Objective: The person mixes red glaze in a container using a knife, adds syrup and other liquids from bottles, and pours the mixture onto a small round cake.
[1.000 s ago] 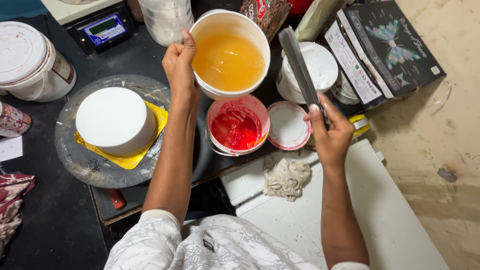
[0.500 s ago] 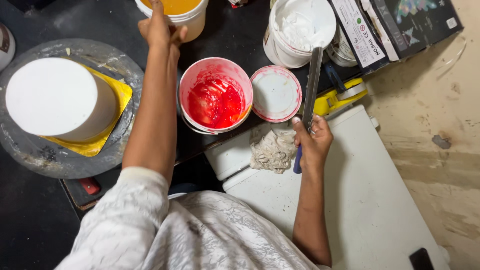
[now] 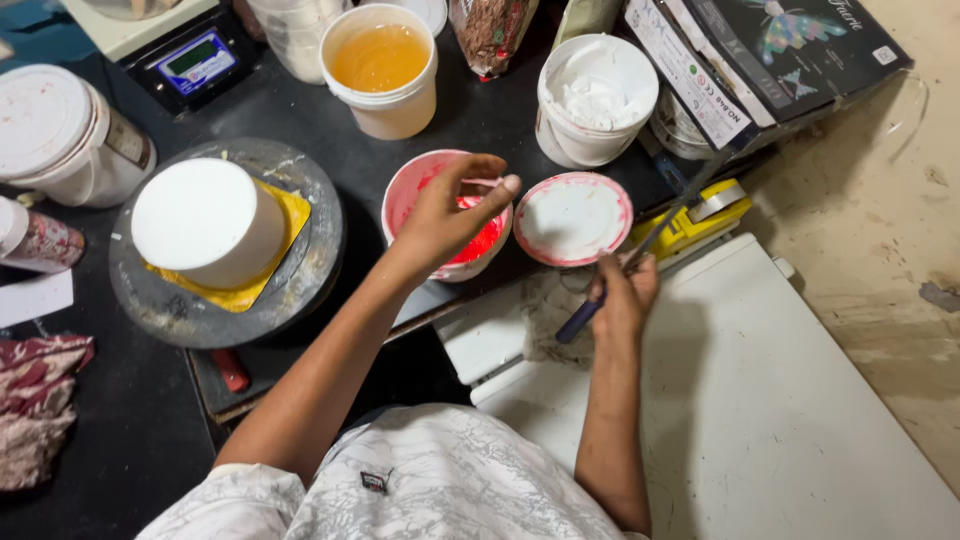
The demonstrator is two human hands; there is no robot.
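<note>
Over red tub (image 3: 405,195) rim – left hand (image 3: 445,215) hovers

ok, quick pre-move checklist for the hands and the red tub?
1. Left hand over red tub: ok, fingers at its rim.
2. Left grip closed on something: cannot tell.
3. Right hand holds spatula by its blue handle: ok.
4. Tub lid off, lying beside the tub: ok.
5. Tub upright on the black table: ok.
6. White cake on turntable, apart from both hands: ok.
</note>
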